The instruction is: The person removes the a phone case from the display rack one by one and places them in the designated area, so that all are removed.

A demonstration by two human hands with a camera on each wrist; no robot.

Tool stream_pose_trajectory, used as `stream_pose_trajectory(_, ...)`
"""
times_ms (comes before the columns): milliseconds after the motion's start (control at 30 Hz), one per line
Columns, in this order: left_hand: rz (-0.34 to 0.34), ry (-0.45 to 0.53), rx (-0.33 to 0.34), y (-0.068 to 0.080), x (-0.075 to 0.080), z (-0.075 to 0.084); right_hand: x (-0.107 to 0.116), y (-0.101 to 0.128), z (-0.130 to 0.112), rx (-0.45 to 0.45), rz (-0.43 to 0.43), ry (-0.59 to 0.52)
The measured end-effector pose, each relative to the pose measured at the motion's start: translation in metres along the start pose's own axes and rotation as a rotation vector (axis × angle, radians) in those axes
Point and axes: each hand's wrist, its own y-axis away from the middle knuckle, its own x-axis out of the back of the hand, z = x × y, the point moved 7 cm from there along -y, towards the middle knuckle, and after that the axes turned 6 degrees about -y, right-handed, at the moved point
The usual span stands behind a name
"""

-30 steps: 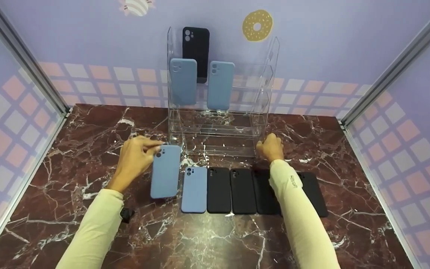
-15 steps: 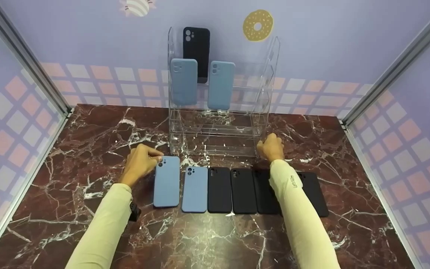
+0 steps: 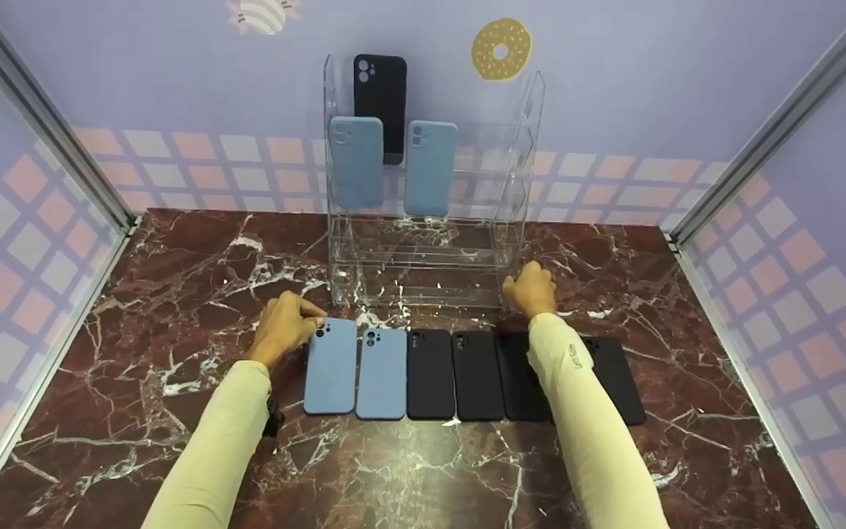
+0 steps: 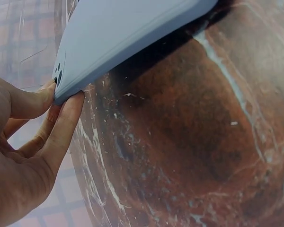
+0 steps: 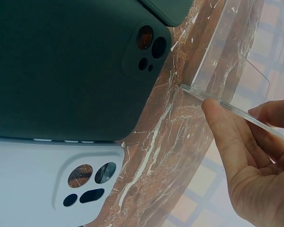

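Pinching a light-blue phone case (image 3: pixel 330 369) by its camera-end corner at seven o'clock, my left hand (image 3: pixel 285 324) holds it just beside a second light-blue case (image 3: pixel 382 376). Black phone cases (image 3: pixel 431 378) carry that row from six toward four o'clock, partly hidden by my right sleeve (image 3: pixel 593 411). Past three o'clock, my right hand (image 3: pixel 531 289) grips the side edge of a clear display rack (image 3: pixel 427 257). Toward twelve, the rack bears two more light-blue cases (image 3: pixel 430 169) and, behind them, one black case (image 3: pixel 381 92).

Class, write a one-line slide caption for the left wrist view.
A left hand pinches a blue phone case at the corner near its camera openings, over a reddish-brown, white-veined tabletop.
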Motion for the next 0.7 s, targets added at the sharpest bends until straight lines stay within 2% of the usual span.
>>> stream_pose_trajectory(233, -0.031, 0.026, 0.028, -0.0003, -0.0067, -0.0011, 0.0012, 0.0006, -0.0018, 0.039, 0.027, -0.001)
stream_pose_trajectory(700, -0.013, -0.031, -0.018, 0.0000, -0.0092, 0.0020, 0.0013, 0.0000, -0.0001, 0.016, 0.018, -0.009)
